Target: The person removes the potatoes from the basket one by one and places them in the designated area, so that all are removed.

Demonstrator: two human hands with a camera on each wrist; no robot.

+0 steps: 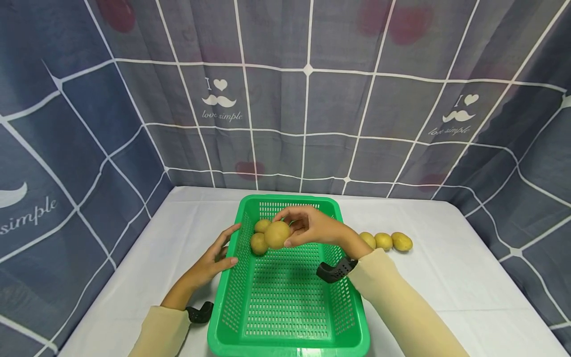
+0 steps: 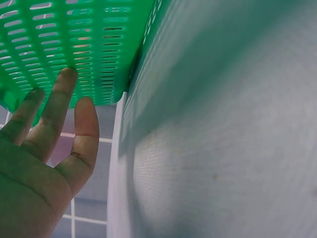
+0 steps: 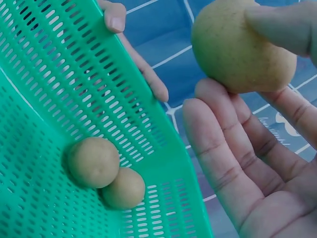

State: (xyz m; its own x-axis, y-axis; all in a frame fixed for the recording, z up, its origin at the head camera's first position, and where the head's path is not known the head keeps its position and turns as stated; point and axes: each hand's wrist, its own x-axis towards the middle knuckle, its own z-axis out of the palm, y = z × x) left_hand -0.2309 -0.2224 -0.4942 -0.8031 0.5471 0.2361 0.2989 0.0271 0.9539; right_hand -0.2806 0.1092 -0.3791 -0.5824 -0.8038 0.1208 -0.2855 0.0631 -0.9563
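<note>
My right hand [image 1: 310, 227] pinches a round yellow potato [image 1: 277, 234] between thumb and fingers, above the left side of a green slotted plastic basket [image 1: 227, 297]. In the right wrist view the held potato [image 3: 233, 47] is raised over the rim's level. Two more potatoes lie in the basket's far left part: one [image 1: 258, 244] nearer, another [image 1: 262, 226] behind it. At the basket's left wall rests my left hand [image 1: 209, 263], its thumb over the rim. Its loosely straight fingers [image 2: 59, 96] touch the slotted outer side in the left wrist view.
Right of the basket, three potatoes [image 1: 383, 241] sit in a row on the white cloth-covered table [image 1: 450, 277], the leftmost partly hidden by the right forearm. Grey-blue checked curtains [image 1: 276, 104] stand behind and at both sides. Each wrist wears a black strap [image 1: 336, 269].
</note>
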